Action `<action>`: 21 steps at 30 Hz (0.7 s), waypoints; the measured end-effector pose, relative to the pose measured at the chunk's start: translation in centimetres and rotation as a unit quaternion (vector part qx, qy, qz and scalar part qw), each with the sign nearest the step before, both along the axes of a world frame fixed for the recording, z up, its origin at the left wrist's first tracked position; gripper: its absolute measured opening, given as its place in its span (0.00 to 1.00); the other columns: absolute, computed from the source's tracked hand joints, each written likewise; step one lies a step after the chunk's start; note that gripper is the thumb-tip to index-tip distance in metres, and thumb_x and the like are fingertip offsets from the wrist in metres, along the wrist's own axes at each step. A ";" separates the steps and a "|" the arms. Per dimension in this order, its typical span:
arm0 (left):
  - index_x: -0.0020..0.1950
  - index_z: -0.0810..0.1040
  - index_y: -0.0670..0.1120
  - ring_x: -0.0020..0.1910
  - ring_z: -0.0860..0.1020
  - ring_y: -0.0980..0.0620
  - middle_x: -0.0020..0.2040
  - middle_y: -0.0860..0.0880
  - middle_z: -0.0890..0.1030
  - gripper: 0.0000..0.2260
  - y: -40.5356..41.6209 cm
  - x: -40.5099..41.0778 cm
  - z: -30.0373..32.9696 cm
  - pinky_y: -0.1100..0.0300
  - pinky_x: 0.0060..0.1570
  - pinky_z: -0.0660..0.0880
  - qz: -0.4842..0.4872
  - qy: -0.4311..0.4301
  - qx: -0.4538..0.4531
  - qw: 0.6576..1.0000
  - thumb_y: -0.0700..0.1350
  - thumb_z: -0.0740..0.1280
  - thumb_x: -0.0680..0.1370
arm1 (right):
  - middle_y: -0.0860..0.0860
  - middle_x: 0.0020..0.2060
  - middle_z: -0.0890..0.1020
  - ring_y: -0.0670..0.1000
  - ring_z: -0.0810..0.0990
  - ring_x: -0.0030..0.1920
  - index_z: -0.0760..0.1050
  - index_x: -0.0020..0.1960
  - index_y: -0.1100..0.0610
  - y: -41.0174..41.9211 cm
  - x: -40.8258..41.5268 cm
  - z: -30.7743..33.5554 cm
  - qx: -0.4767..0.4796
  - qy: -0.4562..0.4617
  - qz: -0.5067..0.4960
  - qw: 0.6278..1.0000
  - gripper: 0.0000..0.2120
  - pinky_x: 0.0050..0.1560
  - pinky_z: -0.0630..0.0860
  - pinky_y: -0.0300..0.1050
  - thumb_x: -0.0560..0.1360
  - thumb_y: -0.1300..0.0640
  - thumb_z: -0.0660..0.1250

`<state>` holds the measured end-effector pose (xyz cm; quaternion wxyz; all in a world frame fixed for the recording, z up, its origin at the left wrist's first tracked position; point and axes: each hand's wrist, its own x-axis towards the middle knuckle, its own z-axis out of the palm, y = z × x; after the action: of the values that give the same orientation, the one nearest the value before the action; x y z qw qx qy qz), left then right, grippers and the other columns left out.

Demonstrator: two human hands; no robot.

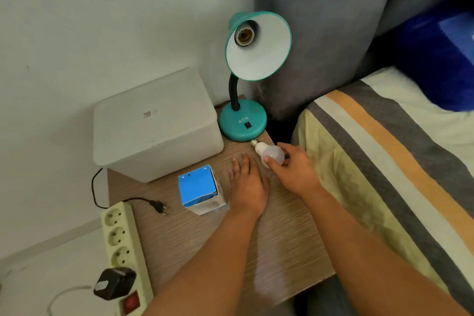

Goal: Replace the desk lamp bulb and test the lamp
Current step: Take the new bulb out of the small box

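Observation:
A teal desk lamp [242,123] stands at the back of the wooden nightstand [282,238], its shade tilted toward me with an empty socket [244,35] showing. My right hand [295,169] grips a white bulb [272,154] lying near the lamp base, its screw cap pointing at the base. My left hand [247,187] rests flat on the tabletop, fingers straight, just left of the bulb. A blue and white bulb box [200,190] stands left of my left hand. The lamp's black plug [159,206] lies unplugged on the nightstand.
A white lidded plastic box [154,123] fills the back left of the nightstand. A cream power strip [123,246] with a black adapter [114,282] and red switch lies at the left edge. A bed with a striped cover [384,161] borders the right side.

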<state>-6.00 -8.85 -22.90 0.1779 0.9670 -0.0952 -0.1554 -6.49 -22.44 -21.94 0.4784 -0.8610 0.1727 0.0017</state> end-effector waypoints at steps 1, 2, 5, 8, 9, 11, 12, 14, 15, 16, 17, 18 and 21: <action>0.82 0.48 0.42 0.80 0.42 0.41 0.82 0.44 0.46 0.30 0.0 0.0 0.2 0.48 0.76 0.42 -0.002 0.003 -0.001 1.000 0.53 0.54 0.84 | 0.55 0.62 0.73 0.56 0.77 0.58 0.69 0.71 0.55 0.1 0.0 0.0 -0.002 0.002 0.003 1.000 0.33 0.61 0.75 0.56 0.71 0.42 0.72; 0.82 0.47 0.42 0.80 0.42 0.41 0.82 0.44 0.46 0.30 0.1 0.1 0.4 0.48 0.76 0.42 -0.005 0.007 0.000 1.000 0.52 0.54 0.84 | 0.56 0.63 0.72 0.56 0.77 0.59 0.68 0.72 0.55 0.2 0.1 0.1 -0.002 0.006 0.006 1.000 0.34 0.61 0.74 0.56 0.71 0.42 0.71; 0.82 0.47 0.42 0.80 0.42 0.40 0.82 0.43 0.47 0.31 0.5 -0.3 1.1 0.47 0.77 0.44 -0.014 0.022 -0.011 1.000 0.52 0.56 0.84 | 0.57 0.65 0.71 0.57 0.75 0.62 0.65 0.74 0.54 0.4 0.0 0.6 -0.002 0.015 0.016 1.000 0.36 0.63 0.73 0.56 0.72 0.41 0.70; 0.81 0.49 0.41 0.80 0.42 0.41 0.82 0.43 0.48 0.32 1.4 -1.8 1.7 0.49 0.77 0.45 -0.026 0.034 -0.038 0.998 0.52 0.59 0.84 | 0.58 0.67 0.69 0.57 0.72 0.65 0.62 0.76 0.52 0.4 -0.6 1.1 -0.009 0.024 0.024 0.999 0.38 0.66 0.70 0.56 0.72 0.39 0.69; 0.81 0.49 0.41 0.80 0.42 0.41 0.82 0.43 0.48 0.32 1.8 -2.6 1.9 0.49 0.77 0.45 -0.033 0.035 -0.046 0.998 0.52 0.60 0.84 | 0.58 0.69 0.68 0.57 0.72 0.66 0.61 0.76 0.52 0.4 -0.9 1.3 -0.010 0.027 0.025 0.999 0.38 0.67 0.69 0.56 0.73 0.39 0.68; 0.82 0.50 0.42 0.80 0.43 0.42 0.82 0.44 0.49 0.32 2.6 -4.2 2.1 0.51 0.77 0.45 -0.049 0.029 -0.055 0.997 0.52 0.60 0.83 | 0.57 0.71 0.66 0.57 0.70 0.68 0.59 0.77 0.52 0.5 -1.8 1.8 -0.009 0.025 0.018 0.999 0.38 0.68 0.68 0.57 0.73 0.39 0.68; 0.82 0.51 0.43 0.80 0.43 0.43 0.82 0.44 0.49 0.31 3.0 -5.1 2.2 0.52 0.77 0.44 -0.058 0.024 -0.058 0.996 0.52 0.60 0.83 | 0.56 0.71 0.65 0.57 0.69 0.69 0.60 0.76 0.52 0.6 -2.3 2.2 -0.014 0.017 0.014 1.000 0.37 0.68 0.68 0.57 0.73 0.40 0.68; 0.82 0.52 0.44 0.80 0.45 0.44 0.82 0.45 0.51 0.30 4.2 -6.8 2.4 0.55 0.76 0.44 -0.067 0.019 -0.072 0.995 0.52 0.60 0.84 | 0.55 0.70 0.67 0.55 0.68 0.68 0.62 0.75 0.53 0.9 -3.1 3.1 -0.051 -0.015 0.016 0.998 0.35 0.67 0.68 0.57 0.73 0.41 0.69; 0.81 0.54 0.45 0.80 0.47 0.45 0.82 0.46 0.53 0.29 4.9 -7.7 2.5 0.57 0.76 0.44 -0.066 0.016 -0.083 0.994 0.52 0.60 0.84 | 0.54 0.68 0.69 0.55 0.69 0.67 0.64 0.74 0.53 1.2 -3.5 3.7 -0.077 -0.037 0.027 0.996 0.33 0.67 0.68 0.55 0.73 0.42 0.69; 0.81 0.56 0.45 0.80 0.49 0.46 0.81 0.46 0.55 0.28 5.8 -8.4 2.6 0.58 0.75 0.45 -0.062 0.008 -0.094 0.994 0.51 0.60 0.84 | 0.53 0.66 0.71 0.54 0.70 0.65 0.66 0.72 0.53 1.6 -3.8 4.2 -0.098 -0.059 0.042 0.993 0.32 0.66 0.68 0.53 0.73 0.42 0.69; 0.80 0.59 0.45 0.80 0.52 0.46 0.80 0.46 0.59 0.27 6.6 -9.1 2.7 0.59 0.75 0.47 -0.055 -0.004 -0.104 0.993 0.51 0.60 0.84 | 0.52 0.64 0.72 0.53 0.71 0.62 0.68 0.70 0.52 2.2 -4.1 4.8 -0.109 -0.075 0.056 0.990 0.30 0.64 0.68 0.49 0.72 0.43 0.70; 0.79 0.62 0.45 0.79 0.56 0.47 0.79 0.46 0.62 0.25 7.5 -9.7 2.8 0.60 0.75 0.49 -0.046 -0.017 -0.112 0.993 0.51 0.60 0.83 | 0.50 0.62 0.72 0.52 0.71 0.61 0.69 0.69 0.52 2.8 -4.3 5.3 -0.112 -0.088 0.068 0.987 0.29 0.62 0.68 0.46 0.72 0.44 0.71; 0.75 0.70 0.48 0.74 0.65 0.51 0.74 0.50 0.70 0.21 10.2 -11.1 3.2 0.59 0.74 0.59 0.000 -0.038 -0.134 0.990 0.51 0.61 0.83 | 0.50 0.62 0.72 0.50 0.70 0.63 0.71 0.69 0.52 5.0 -4.6 6.6 -0.122 -0.117 0.127 0.977 0.28 0.64 0.65 0.42 0.72 0.46 0.72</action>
<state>-17.07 1.37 -19.73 0.3018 0.9398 -0.1217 -0.1048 -11.12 -17.44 -15.32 0.3825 -0.9221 0.0043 -0.0592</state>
